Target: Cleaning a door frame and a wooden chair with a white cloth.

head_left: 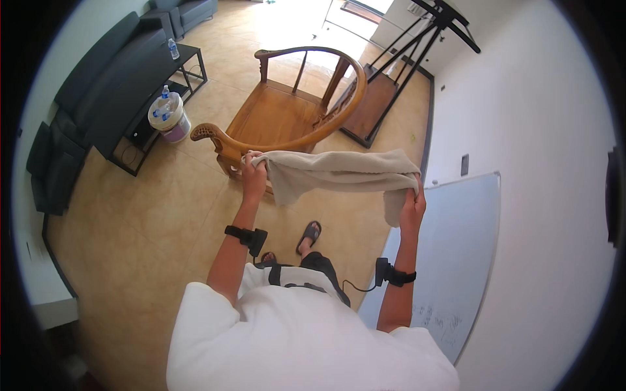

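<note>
A light beige cloth (337, 168) is stretched sideways between my two hands, gathered in loose folds, with a flap hanging under each end. Its left end is pinched in my left hand (254, 173). My right hand (413, 203) grips the other end, close to the wall side. Just beyond the cloth stands a wooden armchair (279, 115) with a curved top rail; in this view the cloth passes in front of its lower part. Whether cloth and chair touch, I cannot tell.
Left of the chair are a white bucket (171, 119) holding plastic bottles, a black low table (188, 51) with a bottle, and a dark sofa (105, 54). A black-framed folded table (379, 97) stands behind the chair. A whiteboard (450, 244) leans along the right wall.
</note>
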`<action>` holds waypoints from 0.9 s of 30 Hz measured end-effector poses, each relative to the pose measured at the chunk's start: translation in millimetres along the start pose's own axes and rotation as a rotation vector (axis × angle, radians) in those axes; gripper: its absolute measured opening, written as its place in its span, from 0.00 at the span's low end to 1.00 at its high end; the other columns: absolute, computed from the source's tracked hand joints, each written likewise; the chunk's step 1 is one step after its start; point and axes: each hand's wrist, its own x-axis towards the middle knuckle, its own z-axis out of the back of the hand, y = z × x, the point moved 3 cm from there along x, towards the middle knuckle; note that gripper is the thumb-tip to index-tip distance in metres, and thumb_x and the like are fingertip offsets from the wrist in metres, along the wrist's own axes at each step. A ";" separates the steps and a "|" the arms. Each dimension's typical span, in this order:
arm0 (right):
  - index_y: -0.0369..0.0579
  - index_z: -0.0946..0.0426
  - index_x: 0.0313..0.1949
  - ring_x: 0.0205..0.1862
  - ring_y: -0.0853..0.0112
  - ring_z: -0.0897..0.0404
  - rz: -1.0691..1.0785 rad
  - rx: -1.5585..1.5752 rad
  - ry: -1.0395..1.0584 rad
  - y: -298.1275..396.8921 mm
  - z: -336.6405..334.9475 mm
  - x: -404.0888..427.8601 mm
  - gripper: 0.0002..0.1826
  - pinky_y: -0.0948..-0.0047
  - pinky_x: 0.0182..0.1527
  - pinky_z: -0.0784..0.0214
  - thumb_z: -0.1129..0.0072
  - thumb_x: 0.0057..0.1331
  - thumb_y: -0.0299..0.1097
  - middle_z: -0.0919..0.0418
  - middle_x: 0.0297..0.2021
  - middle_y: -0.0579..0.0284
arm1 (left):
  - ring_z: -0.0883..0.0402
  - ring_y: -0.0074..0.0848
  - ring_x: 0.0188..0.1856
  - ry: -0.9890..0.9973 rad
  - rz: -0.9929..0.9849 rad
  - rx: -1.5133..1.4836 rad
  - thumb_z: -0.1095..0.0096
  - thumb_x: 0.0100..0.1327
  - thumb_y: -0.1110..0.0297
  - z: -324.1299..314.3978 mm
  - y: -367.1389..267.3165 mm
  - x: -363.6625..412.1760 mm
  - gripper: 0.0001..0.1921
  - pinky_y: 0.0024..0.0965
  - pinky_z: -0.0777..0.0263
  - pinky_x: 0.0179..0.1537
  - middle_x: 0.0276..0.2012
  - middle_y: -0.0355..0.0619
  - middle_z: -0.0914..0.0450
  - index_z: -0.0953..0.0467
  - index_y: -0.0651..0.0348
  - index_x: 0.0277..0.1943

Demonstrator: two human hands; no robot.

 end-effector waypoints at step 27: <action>0.46 0.24 0.46 0.55 0.51 0.28 0.698 -0.180 0.698 -115.2 -232.9 301.9 0.16 0.57 0.60 0.41 0.41 0.57 0.32 0.24 0.49 0.51 | 0.23 0.41 0.55 0.532 -0.289 0.340 0.44 0.53 0.81 -92.6 4.0 75.0 0.09 0.38 0.29 0.52 0.48 0.48 0.20 0.20 0.59 0.36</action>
